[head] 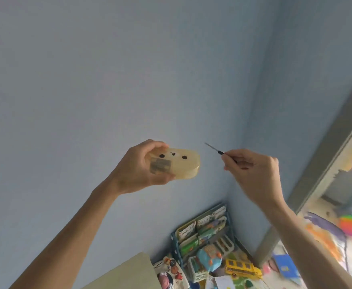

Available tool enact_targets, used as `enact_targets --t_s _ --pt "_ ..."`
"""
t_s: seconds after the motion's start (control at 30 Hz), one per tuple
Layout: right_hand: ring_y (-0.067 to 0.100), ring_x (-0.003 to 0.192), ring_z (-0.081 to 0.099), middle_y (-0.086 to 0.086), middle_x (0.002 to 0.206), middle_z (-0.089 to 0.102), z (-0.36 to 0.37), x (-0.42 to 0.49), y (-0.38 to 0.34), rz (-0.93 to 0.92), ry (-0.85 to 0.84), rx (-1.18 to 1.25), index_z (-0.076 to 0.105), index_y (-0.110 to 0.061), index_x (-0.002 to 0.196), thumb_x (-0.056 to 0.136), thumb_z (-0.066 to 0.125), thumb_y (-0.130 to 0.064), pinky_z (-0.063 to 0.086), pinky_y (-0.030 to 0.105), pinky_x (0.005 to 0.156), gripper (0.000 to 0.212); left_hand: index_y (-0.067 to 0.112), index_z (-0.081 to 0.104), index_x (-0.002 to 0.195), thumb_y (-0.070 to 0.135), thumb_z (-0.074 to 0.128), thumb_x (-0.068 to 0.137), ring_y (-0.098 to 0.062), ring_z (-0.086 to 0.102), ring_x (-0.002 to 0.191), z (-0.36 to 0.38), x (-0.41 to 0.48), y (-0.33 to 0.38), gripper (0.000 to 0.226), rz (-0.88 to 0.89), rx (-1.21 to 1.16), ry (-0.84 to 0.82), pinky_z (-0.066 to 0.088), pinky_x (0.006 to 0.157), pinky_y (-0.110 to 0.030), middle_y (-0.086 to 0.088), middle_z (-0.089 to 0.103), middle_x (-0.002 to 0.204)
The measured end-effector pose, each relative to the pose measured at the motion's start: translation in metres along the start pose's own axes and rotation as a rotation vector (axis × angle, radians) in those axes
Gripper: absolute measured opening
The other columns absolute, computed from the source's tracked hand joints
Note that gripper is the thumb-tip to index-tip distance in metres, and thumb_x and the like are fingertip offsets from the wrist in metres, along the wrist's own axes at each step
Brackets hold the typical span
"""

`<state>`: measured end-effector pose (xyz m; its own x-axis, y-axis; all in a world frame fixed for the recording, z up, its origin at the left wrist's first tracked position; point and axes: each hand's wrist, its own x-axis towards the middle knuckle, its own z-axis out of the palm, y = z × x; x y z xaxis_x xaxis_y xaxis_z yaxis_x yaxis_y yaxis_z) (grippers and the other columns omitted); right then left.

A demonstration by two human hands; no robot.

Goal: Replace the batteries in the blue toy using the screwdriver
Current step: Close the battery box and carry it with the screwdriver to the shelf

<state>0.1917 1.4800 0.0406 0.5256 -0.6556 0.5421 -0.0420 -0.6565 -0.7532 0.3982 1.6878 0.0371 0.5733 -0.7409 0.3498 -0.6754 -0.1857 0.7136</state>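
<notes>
Left grip (141, 167) curls round a rounded translucent beige case (183, 163); right grip (254, 174) pinches a thin screwdriver (214, 149).

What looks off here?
The left hand grips a beige oval plastic case with a cartoon face, not a blue toy. A light-blue toy sits in the floor clutter below. The right hand pinches a thin metal screwdriver, apart from the case.

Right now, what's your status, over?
Left hand grips beige face box. Right hand pinches screwdriver, tip clear of box. Blue toy untouched, among toys below.
</notes>
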Motion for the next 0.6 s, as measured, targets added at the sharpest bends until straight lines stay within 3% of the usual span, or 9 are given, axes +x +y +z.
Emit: enact_targets --t_s 0.17,0.3,0.47,0.6 --pt "0.005 0.065 0.078 -0.010 0.069 0.079 -0.112 -0.023 0.030 0.118 0.260 -0.216 0.084 -0.022 0.089 0.088 0.081 -0.016 0.067 0.037 0.073 0.007 0.026 0.065 0.135 0.028 0.101 0.067 0.000 0.071 0.114 0.103 0.064 0.053 0.077 0.185 -0.118 -0.214 0.056 0.095 -0.014 0.015 0.072 0.128" --pt "0.014 0.068 0.079 -0.011 0.066 0.078 -0.203 -0.050 0.057 0.229 0.403 -0.468 0.083 -0.026 0.083 0.090 0.079 -0.021 0.062 0.032 0.074 0.010 0.025 0.065 0.138 0.035 0.101 0.067 -0.003 0.072 0.115 0.195 0.097 0.116 0.080 0.335 -0.191 -0.377 0.059 0.099 -0.022 0.014 0.073 0.129" --pt "0.018 0.065 0.075 -0.011 0.064 0.076 -0.307 -0.078 0.089 0.326 0.558 -0.614 0.082 -0.025 0.078 0.090 0.078 -0.022 0.059 0.038 0.077 0.013 0.022 0.062 0.143 0.036 0.098 0.072 -0.005 0.072 0.118 0.306 0.120 0.207 0.081 0.484 -0.269 -0.547 0.058 0.103 -0.026 0.010 0.072 0.134" --pt "0.020 0.074 0.077 -0.014 0.064 0.073 -0.389 -0.088 0.124 0.373 0.649 -0.633 0.080 -0.025 0.075 0.089 0.079 -0.025 0.057 0.040 0.084 0.013 0.022 0.063 0.141 0.032 0.098 0.074 0.001 0.072 0.115 0.389 0.137 0.279 0.076 0.567 -0.325 -0.631 0.060 0.096 -0.020 0.012 0.072 0.129"
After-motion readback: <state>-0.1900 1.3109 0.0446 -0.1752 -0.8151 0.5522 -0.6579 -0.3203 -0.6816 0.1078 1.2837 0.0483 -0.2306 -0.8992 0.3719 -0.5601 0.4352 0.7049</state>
